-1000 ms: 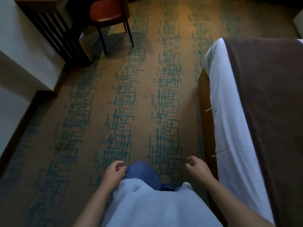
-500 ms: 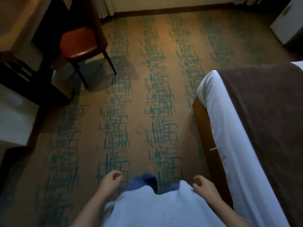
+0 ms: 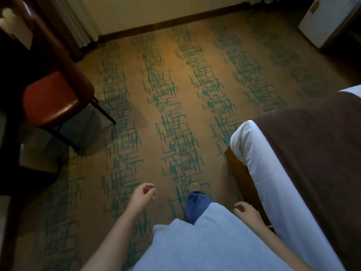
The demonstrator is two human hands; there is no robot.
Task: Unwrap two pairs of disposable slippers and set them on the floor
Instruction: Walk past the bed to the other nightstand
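No slippers or wrappers show in the head view. My left hand (image 3: pixel 143 193) hangs low at the centre over the patterned carpet (image 3: pixel 172 118), fingers loosely curled and holding nothing. My right hand (image 3: pixel 245 211) hangs beside my pale blue shirt, close to the bed's wooden corner, fingers also loosely curled and holding nothing. One leg in blue trousers (image 3: pixel 196 203) steps forward between the two hands.
A bed (image 3: pixel 254 151) with a white sheet and brown cover fills the right side. A red-seated chair (image 3: pixel 48 100) and a dark desk stand at the left. A wall with a curtain closes the far end, and a white cabinet (image 3: pixel 328 18) sits at the far right.
The view has advanced along the carpet toward the far wall. The chair and bed corner have slid closer and lower. My left hand has swung forward, my right hand back.
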